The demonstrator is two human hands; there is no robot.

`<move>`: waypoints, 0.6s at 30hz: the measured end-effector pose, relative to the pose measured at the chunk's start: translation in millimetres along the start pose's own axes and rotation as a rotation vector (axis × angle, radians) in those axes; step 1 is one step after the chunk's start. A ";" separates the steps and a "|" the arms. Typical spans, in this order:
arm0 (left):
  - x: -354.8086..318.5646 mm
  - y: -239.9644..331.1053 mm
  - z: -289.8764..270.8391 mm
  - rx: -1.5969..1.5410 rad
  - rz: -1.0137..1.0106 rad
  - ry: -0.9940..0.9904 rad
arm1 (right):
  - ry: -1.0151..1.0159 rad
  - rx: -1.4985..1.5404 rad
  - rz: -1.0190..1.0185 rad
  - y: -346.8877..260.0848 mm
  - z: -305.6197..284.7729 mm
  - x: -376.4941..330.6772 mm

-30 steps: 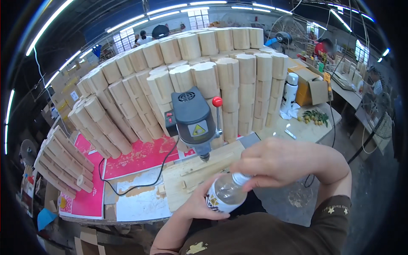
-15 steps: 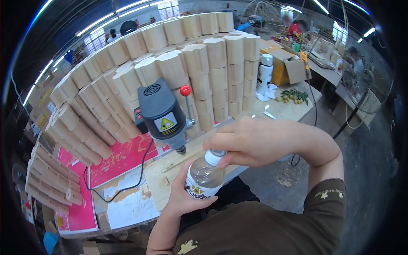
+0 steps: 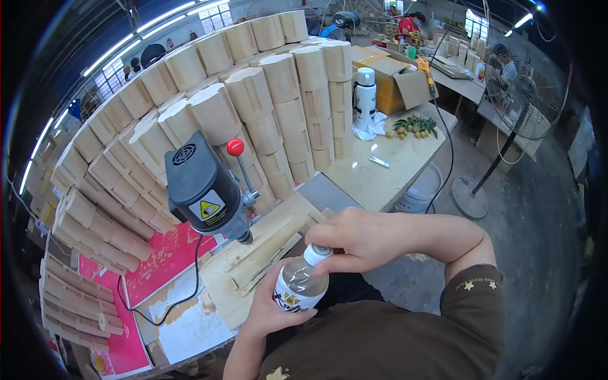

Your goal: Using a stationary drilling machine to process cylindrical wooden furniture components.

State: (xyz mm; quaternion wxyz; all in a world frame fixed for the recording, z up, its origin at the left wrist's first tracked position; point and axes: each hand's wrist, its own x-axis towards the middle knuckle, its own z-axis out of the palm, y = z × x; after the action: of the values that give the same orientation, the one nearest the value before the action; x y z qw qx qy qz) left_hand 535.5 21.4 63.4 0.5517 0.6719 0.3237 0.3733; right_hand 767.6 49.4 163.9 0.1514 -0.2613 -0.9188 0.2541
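My left hand (image 3: 266, 308) is wrapped round the body of a clear plastic bottle (image 3: 303, 280) with a white and yellow label. The fingers of my right hand (image 3: 354, 239) grip the white cap (image 3: 317, 254) at its neck. The bottle stands nearly upright, close in front of my body. Just beyond it is a dark bench drill press (image 3: 202, 183) with a red-knobbed lever (image 3: 235, 147), its chuck over a light wooden board (image 3: 259, 244).
Tall stacks of pale wooden blocks (image 3: 253, 95) curve behind the drill. A white flask (image 3: 365, 98), small round fruits with leaves (image 3: 415, 127) and an open cardboard box (image 3: 396, 79) stand on the right bench. Farther right are a fan (image 3: 520, 95) and a white bucket (image 3: 423, 188).
The view has swung to the right, so the drill and stacks sit further left. Both hands stay on the bottle and its cap. The right hand sits slightly lower in the picture.
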 end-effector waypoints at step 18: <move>54.0 -16.7 44.0 0.173 0.057 0.031 | 0.588 -0.001 -0.107 59.8 8.5 -20.8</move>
State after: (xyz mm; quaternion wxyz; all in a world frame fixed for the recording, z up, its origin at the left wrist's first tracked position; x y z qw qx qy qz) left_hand 600.6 48.3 49.8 0.4757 0.7202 0.3441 0.3697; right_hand 805.3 78.4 121.2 0.4240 -0.2751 -0.8481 0.1589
